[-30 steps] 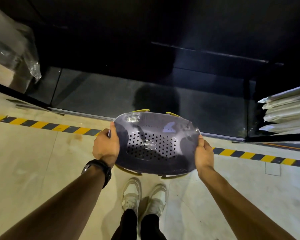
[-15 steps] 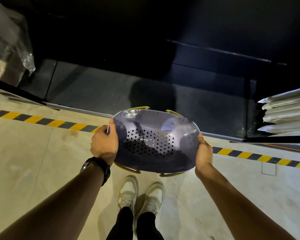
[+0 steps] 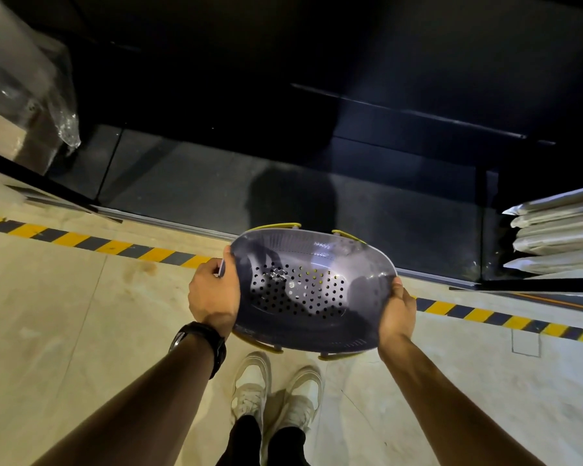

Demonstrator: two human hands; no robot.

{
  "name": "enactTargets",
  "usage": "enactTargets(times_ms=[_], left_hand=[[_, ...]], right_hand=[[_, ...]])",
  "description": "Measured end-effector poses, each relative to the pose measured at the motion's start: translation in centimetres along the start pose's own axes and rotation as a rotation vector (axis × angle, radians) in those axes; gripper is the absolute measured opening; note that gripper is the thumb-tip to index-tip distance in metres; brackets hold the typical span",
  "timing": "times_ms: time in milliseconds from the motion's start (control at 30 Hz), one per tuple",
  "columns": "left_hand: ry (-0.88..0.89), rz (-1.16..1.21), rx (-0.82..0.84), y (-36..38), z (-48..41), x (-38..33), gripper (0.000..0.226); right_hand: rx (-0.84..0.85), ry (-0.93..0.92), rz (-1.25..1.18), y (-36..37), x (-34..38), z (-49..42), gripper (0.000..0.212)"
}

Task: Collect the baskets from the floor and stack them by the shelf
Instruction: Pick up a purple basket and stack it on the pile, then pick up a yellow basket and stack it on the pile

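1. Basket (image 3: 317, 264), grey-purple with a perforated bottom and yellow handles, hangs in mid-air at frame centre, over the beige floor (image 3: 64, 314) beside the yellow-black tape (image 3: 122, 247).
2. Left hand (image 3: 212, 295) clasps its left rim, fingers curled round the edge.
3. Right hand (image 3: 398, 314) clasps the right rim.
4. White shoes (image 3: 276, 391) stand below it.

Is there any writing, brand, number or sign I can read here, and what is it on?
No readable text anywhere in this picture.
Basket: no print visible.
White tag beside the left hand: too small to read.
Striped tape on the floor: yellow and black warning stripes, no words.
White packs at right: no legible labels.
Watch: too dark to read.
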State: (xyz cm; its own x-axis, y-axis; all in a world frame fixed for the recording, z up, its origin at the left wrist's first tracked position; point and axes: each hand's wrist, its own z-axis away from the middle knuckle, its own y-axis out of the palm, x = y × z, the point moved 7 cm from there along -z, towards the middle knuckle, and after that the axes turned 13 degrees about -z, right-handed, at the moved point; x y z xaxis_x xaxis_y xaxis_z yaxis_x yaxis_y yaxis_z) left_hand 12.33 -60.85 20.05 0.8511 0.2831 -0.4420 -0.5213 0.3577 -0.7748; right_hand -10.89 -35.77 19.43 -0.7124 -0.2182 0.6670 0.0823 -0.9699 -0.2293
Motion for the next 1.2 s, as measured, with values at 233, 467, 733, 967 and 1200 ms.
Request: enactTargets(times_ms=[233, 467, 733, 967, 1200], left_hand=[[-0.015, 0.022, 0.117, -1.0, 0.2, 0.2, 0.044], [0.094, -0.041, 0.051, -12.3, 0.6, -0.2, 0.034], [0.101, -0.081, -0.147, -34.0, 1.6, -1.4, 0.051], [0.192, -0.423, -0.323, -48.2, 8.3, -2.2, 0.054], [0.111, -0.509, -0.520, -58.7, 16.7, -0.2, 0.060]], right_hand=[[0.065, 0.039, 0.108, -0.9, 1.4, 1.5, 0.048], [0.157, -0.578, 0.606, 3.1, 11.8, 10.4, 0.045], [0.402, -0.780, 0.761, 14.2, 22.1, 26.4, 0.053], [0.779, -1.320, 1.196, 20.8, 23.7, 44.5, 0.070], [1.010, -1.675, 1.221, 22.0, 23.6, 59.9, 0.071]])
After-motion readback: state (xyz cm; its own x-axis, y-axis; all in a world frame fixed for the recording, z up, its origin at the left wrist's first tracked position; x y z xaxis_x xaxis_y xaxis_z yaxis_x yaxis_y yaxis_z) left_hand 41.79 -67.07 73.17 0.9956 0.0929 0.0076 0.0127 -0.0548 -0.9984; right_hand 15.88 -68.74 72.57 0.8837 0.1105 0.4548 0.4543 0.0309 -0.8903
